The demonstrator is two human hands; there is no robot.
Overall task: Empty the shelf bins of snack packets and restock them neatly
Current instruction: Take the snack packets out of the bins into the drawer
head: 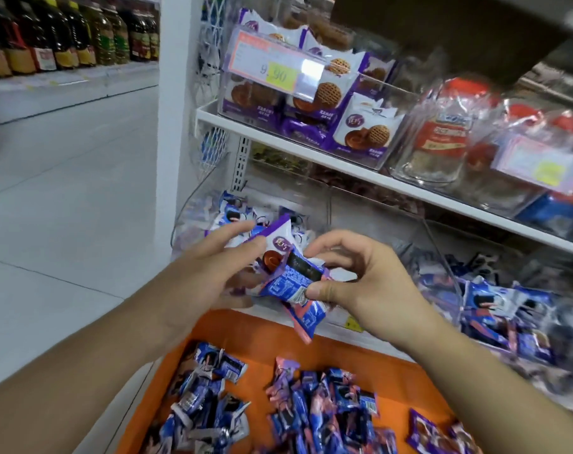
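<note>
Both my hands hold a small bunch of snack packets in front of the lower shelf. My left hand (209, 273) holds a white and purple cookie packet (277, 242) with its fingers round it. My right hand (360, 283) pinches blue and pink packets (293, 286) between thumb and fingers. Behind them a clear shelf bin (193, 221) holds several blue and white packets. Below my arms an orange tray (252, 335) carries many loose blue and pink packets (314, 401).
The upper white shelf (311, 158) carries a clear bin of purple cookie packs (311, 103) with a price tag, and red-labelled packs (442, 132) to the right. More blue packets (508, 316) fill the right-hand lower bin. Oil bottles (65, 37) line a far shelf across the tiled aisle floor (65, 191).
</note>
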